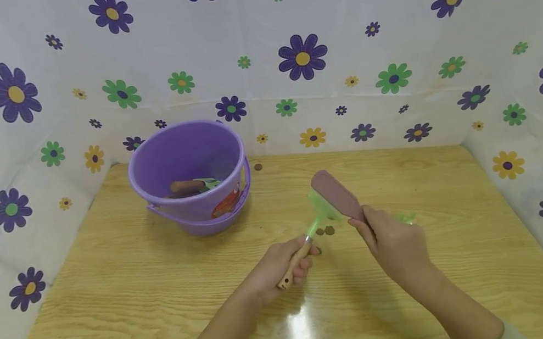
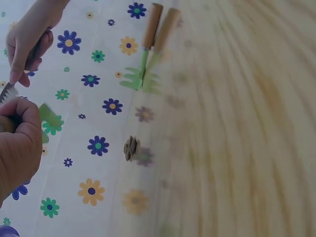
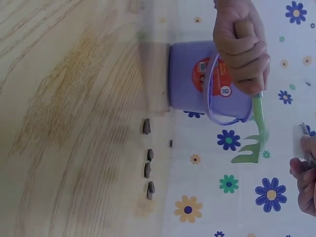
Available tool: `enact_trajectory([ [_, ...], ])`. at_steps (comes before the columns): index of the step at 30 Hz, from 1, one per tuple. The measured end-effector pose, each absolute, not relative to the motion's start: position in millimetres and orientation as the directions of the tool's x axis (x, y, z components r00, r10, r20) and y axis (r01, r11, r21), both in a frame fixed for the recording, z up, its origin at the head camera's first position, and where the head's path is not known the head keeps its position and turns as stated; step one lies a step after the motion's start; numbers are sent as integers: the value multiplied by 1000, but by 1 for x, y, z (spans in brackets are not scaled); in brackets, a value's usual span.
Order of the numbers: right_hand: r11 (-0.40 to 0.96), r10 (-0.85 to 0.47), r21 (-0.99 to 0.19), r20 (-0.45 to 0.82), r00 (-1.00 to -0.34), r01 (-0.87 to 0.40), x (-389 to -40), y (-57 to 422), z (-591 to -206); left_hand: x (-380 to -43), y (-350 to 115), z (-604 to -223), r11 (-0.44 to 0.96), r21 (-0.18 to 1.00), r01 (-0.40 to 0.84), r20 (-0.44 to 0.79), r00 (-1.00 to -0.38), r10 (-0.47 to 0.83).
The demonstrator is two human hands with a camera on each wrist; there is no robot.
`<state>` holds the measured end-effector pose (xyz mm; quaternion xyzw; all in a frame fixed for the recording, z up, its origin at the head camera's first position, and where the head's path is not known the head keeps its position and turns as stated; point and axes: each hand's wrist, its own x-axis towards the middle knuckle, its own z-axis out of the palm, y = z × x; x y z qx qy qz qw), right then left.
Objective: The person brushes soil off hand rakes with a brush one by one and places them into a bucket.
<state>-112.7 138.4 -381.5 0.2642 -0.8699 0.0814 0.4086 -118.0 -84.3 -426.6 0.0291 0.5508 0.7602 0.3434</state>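
The rake (image 1: 308, 238) is gripped by the left hand (image 1: 276, 265), the brush (image 1: 336, 195) by the right hand (image 1: 398, 242). Tools (image 1: 188, 187) are already held in the bucket (image 1: 191, 208), at ten o'clock; at three, a fork (image 2: 152, 27) is left out.

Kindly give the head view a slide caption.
Left hand holds a wooden-handled green rake, right hand a flat mauve tool, near a purple plastic bucket.

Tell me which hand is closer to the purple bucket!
The left one. The left hand, holding the little rake, is in front of the bucket and a bit to its right. The right hand is farther off to the bucket's right.
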Motion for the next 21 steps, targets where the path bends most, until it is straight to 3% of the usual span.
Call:
enact_trajectory([
  [4,819,-450,95,719,-530,-565,-111,138,-379,-117,-80,-423,-343,721,-601,-337,-738,585],
  [8,797,-488,114,700,-521,-594,-110,137,-377,-115,-80,-418,-445,608,-658,-321,-716,619],
  [13,780,-505,100,684,-527,-617,-108,134,-374,-114,-80,-415,-488,523,-699,-290,-685,669],
  [21,762,-532,79,643,-551,-643,-105,127,-375,-114,-82,-414,-512,488,-707,-260,-677,688],
])
